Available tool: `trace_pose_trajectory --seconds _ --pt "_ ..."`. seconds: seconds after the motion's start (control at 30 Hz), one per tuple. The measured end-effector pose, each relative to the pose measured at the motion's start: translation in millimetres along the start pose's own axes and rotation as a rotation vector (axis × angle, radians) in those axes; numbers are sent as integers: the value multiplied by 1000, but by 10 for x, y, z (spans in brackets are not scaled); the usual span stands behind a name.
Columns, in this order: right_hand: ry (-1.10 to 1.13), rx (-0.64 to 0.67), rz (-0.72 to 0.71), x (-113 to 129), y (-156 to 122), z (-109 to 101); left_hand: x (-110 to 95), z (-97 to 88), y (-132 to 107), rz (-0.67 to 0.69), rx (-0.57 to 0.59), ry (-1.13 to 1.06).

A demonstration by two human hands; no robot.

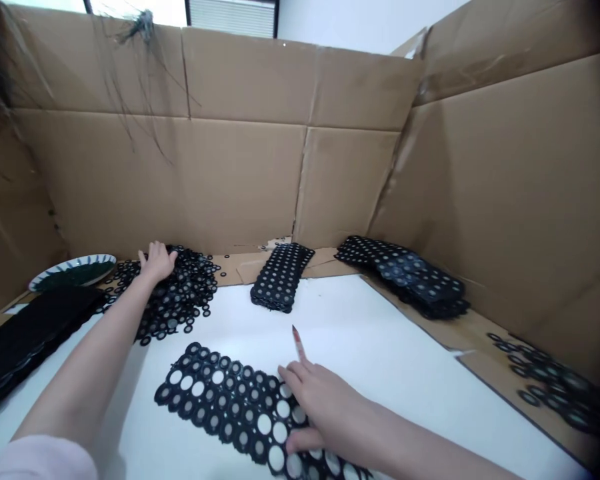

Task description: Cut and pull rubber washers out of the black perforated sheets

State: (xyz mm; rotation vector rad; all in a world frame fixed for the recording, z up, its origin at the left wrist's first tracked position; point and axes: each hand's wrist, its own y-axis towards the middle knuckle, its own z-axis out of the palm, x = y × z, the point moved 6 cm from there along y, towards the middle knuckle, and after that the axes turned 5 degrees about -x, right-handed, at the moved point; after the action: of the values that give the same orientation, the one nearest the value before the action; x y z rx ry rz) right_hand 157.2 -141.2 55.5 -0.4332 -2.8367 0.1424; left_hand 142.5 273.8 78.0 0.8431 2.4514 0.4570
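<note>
My left hand [159, 261] reaches to a heap of small black rings [187, 287] at the back left, its fingers apart on top of the heap; the fingertips are partly hidden. My right hand [325, 407] grips a slim pen-like tool [299, 343] with a dark reddish point, which sticks up and away from me. Beneath that hand lies a black panel of joined rings [235, 400], flat on the white board. Several of its holes show bright white discs, others look grey. The right thumb touches the panel, and the hand covers part of it.
A stack of black ring panels [283, 277] stands at the back middle, another stack [405, 273] at the back right. Loose rings [555, 387] lie far right. At left are a long black stack [35, 333] and a striped-rim plate [100, 260]. Cardboard walls [240, 180] enclose the white board [350, 327].
</note>
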Motion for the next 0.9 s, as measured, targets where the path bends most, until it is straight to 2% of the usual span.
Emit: trace_pose_trajectory --seconds 0.07,0.17,0.3,0.37,0.5,0.57,0.6,0.63,0.7,0.73,0.8,0.9 --pt "24 -37 58 -95 10 24 79 18 23 -29 15 16" --pt "182 -73 84 -154 19 71 137 23 12 -34 63 30" --pt "357 -101 154 -226 20 143 90 -66 -84 -39 92 40" --pt "451 -93 156 -248 38 173 34 -169 -139 -26 66 43" --pt "734 26 125 -262 78 249 -143 -380 -246 72 34 54" --pt "854 44 143 -288 83 270 -325 -525 -345 160 -44 67" --pt "903 31 154 -303 83 273 -463 -635 -433 234 -136 72" --pt "950 12 161 -314 82 274 -619 -757 -562 310 -240 59" --pt "1063 -27 157 -312 78 275 -905 -946 -917 383 -318 2" --pt "1119 -45 158 -306 74 277 -1058 -1000 -1148 444 -281 -23" --pt "1210 -79 186 -291 62 292 -1316 -1032 -1696 564 -103 -40" --pt "1316 -121 228 -228 33 316 -1493 -990 -2542 692 171 -45"
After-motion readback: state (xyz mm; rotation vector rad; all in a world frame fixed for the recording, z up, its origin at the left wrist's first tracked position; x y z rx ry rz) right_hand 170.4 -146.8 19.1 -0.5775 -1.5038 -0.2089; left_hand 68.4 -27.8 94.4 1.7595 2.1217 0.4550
